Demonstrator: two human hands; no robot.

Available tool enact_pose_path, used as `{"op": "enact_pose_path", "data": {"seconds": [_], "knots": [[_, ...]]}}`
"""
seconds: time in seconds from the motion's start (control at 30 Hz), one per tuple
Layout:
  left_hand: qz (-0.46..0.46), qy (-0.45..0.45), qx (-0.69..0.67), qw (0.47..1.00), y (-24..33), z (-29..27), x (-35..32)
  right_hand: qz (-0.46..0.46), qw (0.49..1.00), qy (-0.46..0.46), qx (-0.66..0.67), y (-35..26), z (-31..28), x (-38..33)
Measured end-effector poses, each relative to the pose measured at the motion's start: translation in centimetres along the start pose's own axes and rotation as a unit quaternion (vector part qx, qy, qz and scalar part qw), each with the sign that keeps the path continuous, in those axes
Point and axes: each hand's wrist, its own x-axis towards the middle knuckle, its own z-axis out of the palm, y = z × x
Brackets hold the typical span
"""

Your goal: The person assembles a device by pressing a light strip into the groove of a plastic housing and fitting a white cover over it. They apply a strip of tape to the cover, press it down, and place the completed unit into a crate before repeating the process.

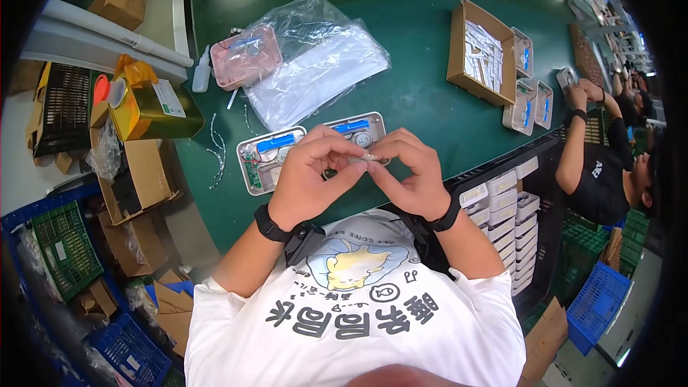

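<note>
White shirt fabric (358, 358) lies nearest the camera, with the wearer's 2 forearms coming up past it. Ahead of the chest, the left hand (315, 172) and the right hand (411, 172) meet, thumbs and forefingers drawn narrow around 1 small pale part (369, 157). It sits between the fingertips, above the near side of the green surface (423, 29); the fingers cover too much to tell its exact kind. What looks like a thin wire curves beside the right fingertips.

Just beyond the hands are 2 shallow housings: the left housing (242, 165) shows a blue cell (276, 142) and a green circuit board (252, 174), while the right housing (378, 122) is partly hidden by the hands.

For work this fine, a light pinch at the edges seems best, with 1 hand steadying and the other making small adjustments. Resting the wrists lower would probably cut tremor, and any wire should stay slack so that its joint takes no pull. Tilting the fingers apart a little would give a clearer sight of the part. A loose pale strand (216, 150) lies to the left, so sleeves and wrists should pass clear of it.
</note>
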Motion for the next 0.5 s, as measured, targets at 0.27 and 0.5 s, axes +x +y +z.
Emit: {"op": "enact_pose_path", "data": {"seconds": [0.27, 0.5], "knots": [[0.137, 0.047, 0.166, 0.975, -0.8, -0.8, 0.6, -0.027, 0.994, -0.061, -0.083, 0.3, -1.1, 0.8], [-0.165, 0.091, 0.438, 0.879, 6.4, -5.9, -1.0, -0.018, 0.945, -0.116, -0.305, 1.9, 0.3, 0.2]]}}
